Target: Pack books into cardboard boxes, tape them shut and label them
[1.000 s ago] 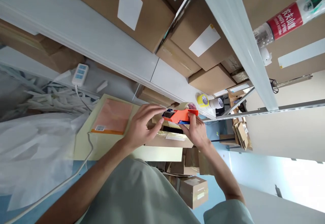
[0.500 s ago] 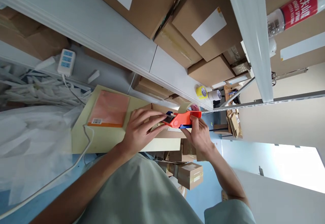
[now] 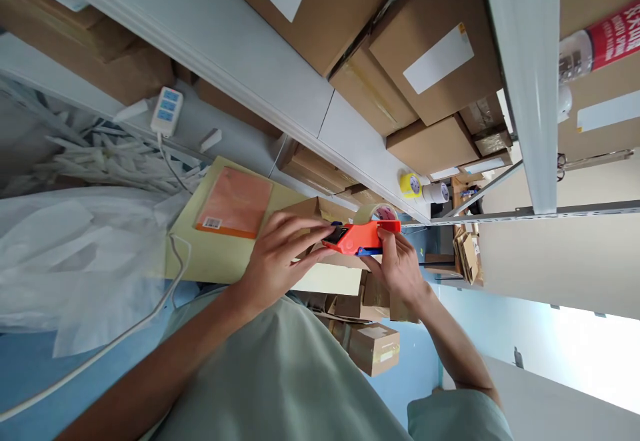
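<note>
A red-orange tape dispenser (image 3: 361, 236) with blue parts is held up in front of me, with a roll of tape (image 3: 369, 212) mounted on it. My right hand (image 3: 400, 264) is closed around its rear end, thumb on top. At the black front end, the fingers of my left hand (image 3: 277, 261) close in with the thumb below; whether a tape end lies between them I cannot make out. Behind the hands, a brown carton (image 3: 306, 209), partly hidden, rests on the pale yellow table (image 3: 190, 261). On that table lies an orange packet (image 3: 235, 201) with a barcode.
Shelves with cartons (image 3: 425, 141) run along the far side. A yellow tape roll (image 3: 411, 185) and a white roll (image 3: 436, 193) stand on one. At left are a power strip (image 3: 167, 112), its white cable and plastic sheeting (image 3: 90, 261). More boxes (image 3: 374, 347) lie on the floor.
The view has shifted slightly, so the shelves and table appear farther right. Both hands keep the same grip on the tape dispenser.
</note>
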### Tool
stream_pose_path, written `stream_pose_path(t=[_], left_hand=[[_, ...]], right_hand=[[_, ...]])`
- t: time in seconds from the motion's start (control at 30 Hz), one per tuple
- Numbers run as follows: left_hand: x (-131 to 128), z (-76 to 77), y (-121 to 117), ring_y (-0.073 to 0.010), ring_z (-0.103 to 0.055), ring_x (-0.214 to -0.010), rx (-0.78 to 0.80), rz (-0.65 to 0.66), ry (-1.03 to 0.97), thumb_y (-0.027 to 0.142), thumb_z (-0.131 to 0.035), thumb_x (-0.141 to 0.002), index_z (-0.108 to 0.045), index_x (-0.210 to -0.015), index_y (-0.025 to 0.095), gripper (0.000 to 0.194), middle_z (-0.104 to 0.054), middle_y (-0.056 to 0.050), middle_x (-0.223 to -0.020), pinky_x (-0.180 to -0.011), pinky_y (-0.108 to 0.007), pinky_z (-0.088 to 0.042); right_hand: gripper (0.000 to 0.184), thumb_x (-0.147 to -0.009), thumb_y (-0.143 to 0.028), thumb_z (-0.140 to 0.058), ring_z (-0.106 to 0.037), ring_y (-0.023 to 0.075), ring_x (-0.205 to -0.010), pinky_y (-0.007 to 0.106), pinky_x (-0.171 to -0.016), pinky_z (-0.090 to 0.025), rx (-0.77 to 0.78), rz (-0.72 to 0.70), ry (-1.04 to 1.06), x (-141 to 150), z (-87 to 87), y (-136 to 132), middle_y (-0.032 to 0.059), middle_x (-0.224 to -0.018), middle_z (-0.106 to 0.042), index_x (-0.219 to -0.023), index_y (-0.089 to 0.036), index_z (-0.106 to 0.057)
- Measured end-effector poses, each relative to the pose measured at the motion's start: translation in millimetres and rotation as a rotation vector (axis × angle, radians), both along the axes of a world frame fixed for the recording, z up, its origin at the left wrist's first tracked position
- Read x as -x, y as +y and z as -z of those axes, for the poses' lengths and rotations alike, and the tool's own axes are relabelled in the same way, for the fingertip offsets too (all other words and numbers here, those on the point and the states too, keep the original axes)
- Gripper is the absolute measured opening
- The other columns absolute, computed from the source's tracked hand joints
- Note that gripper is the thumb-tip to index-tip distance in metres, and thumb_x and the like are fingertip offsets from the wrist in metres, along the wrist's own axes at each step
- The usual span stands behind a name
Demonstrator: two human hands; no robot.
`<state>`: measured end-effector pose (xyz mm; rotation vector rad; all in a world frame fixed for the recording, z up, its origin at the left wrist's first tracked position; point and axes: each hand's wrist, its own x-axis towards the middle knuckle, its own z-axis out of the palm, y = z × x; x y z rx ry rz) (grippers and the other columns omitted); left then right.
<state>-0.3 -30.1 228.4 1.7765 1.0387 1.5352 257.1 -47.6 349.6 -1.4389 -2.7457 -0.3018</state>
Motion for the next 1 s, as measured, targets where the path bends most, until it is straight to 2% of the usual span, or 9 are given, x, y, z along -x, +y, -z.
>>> stream_pose_path(t=[0.13,0.27,0.4,0.47,0.53,0.7,0.77,0.9,1.0], left_hand=[[10,-3.0,-2,-0.0273,-0.073,-0.112,0.069,0.076,-0.023,0.051,-0.079,-0.101,-0.078,-0.132,0.034,0.035,-0.082,-0.006,-0.122,-0.105,-0.049,-0.056],[25,-11.1,-2,-0.0292,-0.071,-0.116,0.245,0.227,-0.095,0.056,-0.076,-0.099,-0.081,-0.124,0.030,0.037,-0.081,-0.007,-0.120,-0.106,-0.047,-0.057],[25,-7.6,1,-0.0247,-0.071,-0.093,0.515,0.388,-0.207,0.058,-0.071,-0.096,-0.084,-0.106,0.027,0.035,-0.081,-0.005,-0.102,-0.083,-0.038,-0.058],[16,1.0,2,-0.0218,-0.068,-0.080,0.673,0.425,-0.251,0.063,-0.076,-0.090,-0.083,-0.098,0.025,0.040,-0.078,-0.004,-0.089,-0.071,-0.034,-0.054],[3,11.1,1,-0.0207,-0.066,-0.074,0.788,0.439,-0.319,0.069,-0.080,-0.084,-0.082,-0.091,0.023,0.046,-0.075,-0.003,-0.080,-0.066,-0.033,-0.051],[-17,27.5,-3,-0.0228,-0.070,-0.077,0.927,0.489,-0.515,0.075,-0.089,-0.070,-0.080,-0.081,0.021,0.056,-0.078,-0.005,-0.080,-0.070,-0.034,-0.054],[-12,35.9,1,-0.0235,-0.071,-0.079,0.962,0.459,-0.544,0.074,-0.092,-0.066,-0.081,-0.080,0.021,0.056,-0.079,-0.006,-0.081,-0.071,-0.034,-0.055],[12,72.3,19,-0.0224,-0.068,-0.078,0.987,0.212,-0.601,0.072,-0.095,-0.062,-0.082,-0.082,0.023,0.054,-0.079,-0.007,-0.084,-0.068,-0.033,-0.051],[17,101.8,30,-0.0179,-0.059,-0.069,1.037,0.201,-0.611,0.070,-0.097,-0.058,-0.082,-0.080,0.023,0.054,-0.075,-0.005,-0.077,-0.063,-0.031,-0.044]], right_hand=[[0.037,-0.115,-0.048,-0.055,-0.079,0.0320,-0.088,0.043,-0.077,-0.066,0.022,-0.025,-0.007,3,1.2,0,0.0136,-0.100,-0.079,-0.139,-0.020,-0.049],[0.045,-0.111,-0.057,-0.059,-0.078,0.0323,-0.088,0.044,-0.076,-0.066,0.131,-0.014,-0.024,6,-4.9,-4,0.0136,-0.100,-0.079,-0.138,-0.020,-0.054],[0.060,-0.103,-0.069,-0.066,-0.079,0.0305,-0.079,0.040,-0.069,-0.063,0.226,0.068,-0.055,10,-16.0,-8,0.0120,-0.095,-0.081,-0.134,-0.019,-0.062],[0.062,-0.099,-0.074,-0.069,-0.079,0.0297,-0.076,0.037,-0.067,-0.060,0.281,0.132,-0.086,14,-20.4,-8,0.0109,-0.092,-0.083,-0.129,-0.020,-0.066],[0.060,-0.098,-0.076,-0.071,-0.080,0.0285,-0.074,0.035,-0.066,-0.058,0.333,0.206,-0.116,20,-23.6,-7,0.0088,-0.090,-0.083,-0.125,-0.022,-0.069],[0.050,-0.102,-0.075,-0.066,-0.074,0.0225,-0.061,0.030,-0.058,-0.048,0.485,0.322,-0.153,33,-39.2,1,0.0014,-0.073,-0.077,-0.103,-0.026,-0.074],[0.051,-0.103,-0.076,-0.064,-0.069,0.0198,-0.056,0.030,-0.055,-0.044,0.560,0.346,-0.151,30,-54.8,7,-0.0003,-0.068,-0.073,-0.098,-0.027,-0.075],[0.058,-0.098,-0.083,-0.063,-0.063,0.0179,-0.049,0.031,-0.048,-0.039,0.666,0.511,-0.152,6,-97.3,25,0.0002,-0.061,-0.070,-0.088,-0.027,-0.077],[0.063,-0.093,-0.086,-0.066,-0.066,0.0182,-0.052,0.030,-0.046,-0.040,0.690,0.645,-0.132,-9,-120.3,41,0.0031,-0.065,-0.073,-0.081,-0.026,-0.077]])
